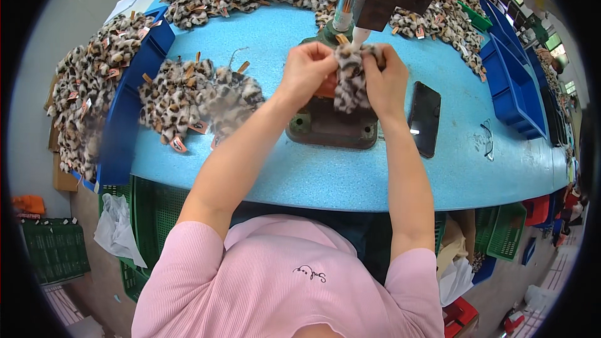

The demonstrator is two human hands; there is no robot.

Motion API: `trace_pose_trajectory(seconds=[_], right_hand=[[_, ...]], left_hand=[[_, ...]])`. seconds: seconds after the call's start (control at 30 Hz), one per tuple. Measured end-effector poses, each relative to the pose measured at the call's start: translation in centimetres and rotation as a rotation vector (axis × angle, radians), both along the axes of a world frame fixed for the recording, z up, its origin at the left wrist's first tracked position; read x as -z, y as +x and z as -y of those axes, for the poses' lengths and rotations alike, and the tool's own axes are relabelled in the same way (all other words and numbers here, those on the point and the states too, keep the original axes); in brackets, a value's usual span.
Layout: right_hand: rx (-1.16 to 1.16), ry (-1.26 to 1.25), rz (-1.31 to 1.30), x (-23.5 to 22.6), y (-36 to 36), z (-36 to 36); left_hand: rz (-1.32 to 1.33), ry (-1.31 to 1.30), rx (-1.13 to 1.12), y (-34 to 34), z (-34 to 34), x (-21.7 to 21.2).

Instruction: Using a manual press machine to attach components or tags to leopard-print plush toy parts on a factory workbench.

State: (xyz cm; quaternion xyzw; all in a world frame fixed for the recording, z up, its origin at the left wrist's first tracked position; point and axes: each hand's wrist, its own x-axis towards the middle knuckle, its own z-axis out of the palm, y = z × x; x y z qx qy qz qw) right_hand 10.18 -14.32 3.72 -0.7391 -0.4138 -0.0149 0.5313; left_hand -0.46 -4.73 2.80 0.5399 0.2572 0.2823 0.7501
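While both hands meet at the twelve o'clock part of the blue table point(325, 181), they stretch one leopard-print plush piece point(350, 84) up against the white nozzle point(359, 36) of the machine, so the piece sits right under the tip, above the machine's dark green base plate point(332, 126). The left hand point(305, 69) pinches the plush at its nine o'clock edge, fingers curled and pressed together on the fur; the right hand point(385, 81) grips the three o'clock edge the same way, thumb hidden behind the fabric. Holding it from both sides seems meant to keep the opening taut and steady on the nozzle. A loose heap of matching plush pieces point(197, 100) with small orange tags lies at nine o'clock of the hands, near enough to reach. A black phone point(424, 119) lies flat at three o'clock, just beside the base plate, and a pair of glasses point(487, 139) rests farther out that way.
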Motion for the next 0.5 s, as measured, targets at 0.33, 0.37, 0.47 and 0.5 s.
trace_pose_trajectory(seconds=[0.33, 0.37, 0.47, 0.5], right_hand=[[-0.196, 0.118, -0.18, 1.8, 2.5, 0.2], [-0.276, 0.132, -0.314, 1.6, 2.3, 0.6], [-0.44, 0.194, -0.462, 1.8, 1.9, 0.5], [-0.423, 0.172, -0.515, 1.2, 1.8, 0.2]], left_hand=[[-0.324, 0.192, 0.105, 1.2, -1.9, 0.8], [-0.311, 0.159, 0.093, 1.3, -2.1, 0.9], [-0.285, 0.235, 0.09, 1.5, -2.3, 1.7], [-0.289, 0.236, 0.091, 1.6, -2.4, 1.8]])
